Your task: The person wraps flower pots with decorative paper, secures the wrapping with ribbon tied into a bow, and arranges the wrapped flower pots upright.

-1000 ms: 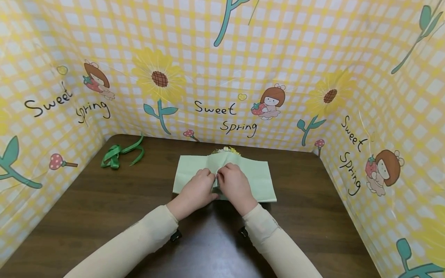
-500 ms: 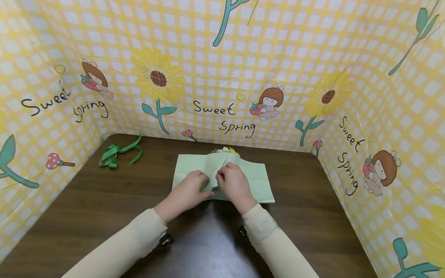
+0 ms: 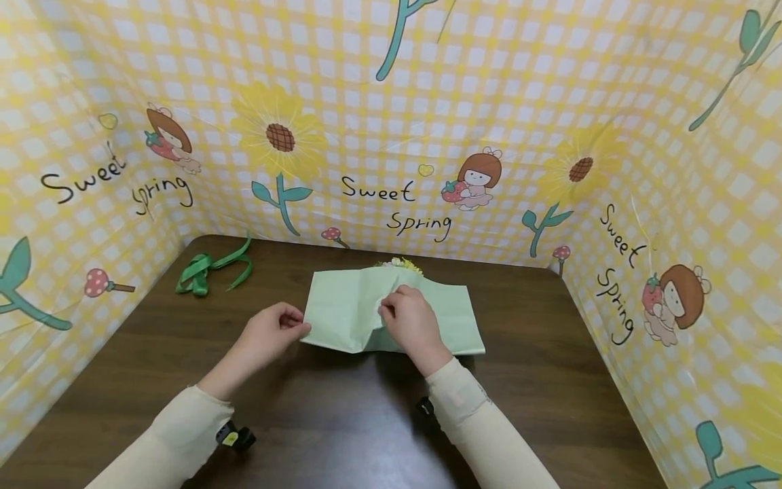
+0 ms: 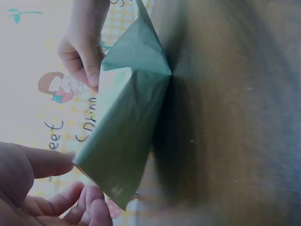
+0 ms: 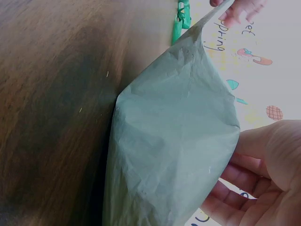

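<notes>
Light green wrapping paper point(image 3: 330, 309) lies near the middle of the dark wooden surface point(image 3: 342, 421), broad side toward the person, a raised fold near its centre. The right hand point(image 3: 412, 322) pinches the paper beside that fold, thumb against the bent fingers; the right wrist view has the fingers curled behind the paper's edge. Probable reason: the fold looks springy and would likely slump flat without a grip there. The left hand point(image 3: 269, 336) is at the near left corner — thumb tip touching it, fingers loosely bent and apart from the thumb, a gap showing in the left wrist view. Contact is at the corner only, which presumably lets that panel be steered without crushing the sheet. Yellow and white flowers point(image 3: 408, 265) show just beyond the far edge; the paper hides whatever is below them, so how far they extend under it cannot be told. Green ribbon point(image 3: 198, 272) lies loosely looped at the far left, well apart from both hands — likely parked there to leave the paper room.
</notes>
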`<state>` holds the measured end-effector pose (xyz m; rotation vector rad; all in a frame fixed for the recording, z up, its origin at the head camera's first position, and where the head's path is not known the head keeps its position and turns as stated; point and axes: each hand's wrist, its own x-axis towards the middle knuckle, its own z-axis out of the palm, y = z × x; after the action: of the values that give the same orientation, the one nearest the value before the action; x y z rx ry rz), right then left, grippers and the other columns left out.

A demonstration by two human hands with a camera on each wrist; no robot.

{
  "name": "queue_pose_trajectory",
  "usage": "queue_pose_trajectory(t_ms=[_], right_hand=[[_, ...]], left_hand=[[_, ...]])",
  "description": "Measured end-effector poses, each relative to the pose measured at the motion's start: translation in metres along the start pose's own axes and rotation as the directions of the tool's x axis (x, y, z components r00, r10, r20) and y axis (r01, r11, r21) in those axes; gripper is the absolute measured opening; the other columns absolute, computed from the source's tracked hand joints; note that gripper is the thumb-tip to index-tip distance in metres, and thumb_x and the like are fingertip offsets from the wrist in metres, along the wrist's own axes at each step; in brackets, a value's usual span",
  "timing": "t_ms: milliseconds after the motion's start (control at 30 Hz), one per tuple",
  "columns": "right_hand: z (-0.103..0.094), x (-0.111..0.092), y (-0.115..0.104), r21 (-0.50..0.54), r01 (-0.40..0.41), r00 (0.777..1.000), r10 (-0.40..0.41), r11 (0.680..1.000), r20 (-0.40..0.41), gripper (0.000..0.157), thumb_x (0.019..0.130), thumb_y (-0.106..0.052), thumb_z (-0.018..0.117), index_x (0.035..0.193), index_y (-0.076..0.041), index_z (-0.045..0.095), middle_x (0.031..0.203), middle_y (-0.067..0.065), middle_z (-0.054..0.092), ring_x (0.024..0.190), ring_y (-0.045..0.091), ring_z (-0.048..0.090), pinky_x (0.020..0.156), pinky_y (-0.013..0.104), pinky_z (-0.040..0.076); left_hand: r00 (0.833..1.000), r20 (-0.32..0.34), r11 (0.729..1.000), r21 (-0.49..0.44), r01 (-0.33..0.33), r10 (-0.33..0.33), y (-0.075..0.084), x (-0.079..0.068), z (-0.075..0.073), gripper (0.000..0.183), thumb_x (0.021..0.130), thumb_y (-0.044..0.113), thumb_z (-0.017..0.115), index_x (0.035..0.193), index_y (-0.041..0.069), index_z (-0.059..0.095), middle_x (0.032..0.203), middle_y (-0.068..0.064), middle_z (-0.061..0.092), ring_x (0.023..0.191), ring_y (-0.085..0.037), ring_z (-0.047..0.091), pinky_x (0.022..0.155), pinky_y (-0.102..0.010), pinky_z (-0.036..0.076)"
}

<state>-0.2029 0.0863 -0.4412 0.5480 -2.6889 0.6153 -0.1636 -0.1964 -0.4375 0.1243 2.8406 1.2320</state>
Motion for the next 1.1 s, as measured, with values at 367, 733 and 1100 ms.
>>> queue_pose_trajectory(t_ms=[367,733,1100], right_hand=[[0.001,-0.001,-0.001,-0.027,-0.007,1.0,0.006,1.0,-0.006,0.012,0.096,-0.022,0.073,0.1,-0.015,0.082,0.094,-0.001,0.067,0.088,0.021,0.064,0.077,0.032,0.056],[0.0,-0.002,0.0,-0.035,-0.004,1.0,0.004,0.999,-0.006,0.012,0.097,-0.023,0.073,0.1,-0.015,0.082,0.093,-0.001,0.067,0.089,0.02,0.063,0.077,0.031,0.057],[-0.006,0.0,0.005,0.061,-0.043,0.999,0.041,0.997,0.031,0.012,0.095,-0.023,0.075,0.101,-0.015,0.082,0.091,-0.003,0.066,0.086,0.016,0.063,0.077,0.031,0.056]], left_hand=[[0.996,-0.044,0.995,-0.049,-0.083,0.081,-0.01,-0.001,0.004,0.02,0.092,0.017,0.076,0.107,0.006,0.068,0.093,-0.006,0.07,0.082,-0.018,0.064,0.069,-0.029,0.053],[0.976,0.193,0.914,-0.37,0.163,-0.096,-0.003,-0.002,0.003,0.039,0.1,0.027,0.068,0.121,-0.005,0.061,0.08,-0.004,0.062,0.07,-0.019,0.057,0.058,-0.033,0.049],[0.973,0.228,0.922,-0.371,0.11,-0.024,-0.034,0.005,-0.009,0.032,0.101,0.027,0.068,0.115,-0.002,0.062,0.085,-0.007,0.062,0.073,-0.019,0.057,0.063,-0.033,0.051]])
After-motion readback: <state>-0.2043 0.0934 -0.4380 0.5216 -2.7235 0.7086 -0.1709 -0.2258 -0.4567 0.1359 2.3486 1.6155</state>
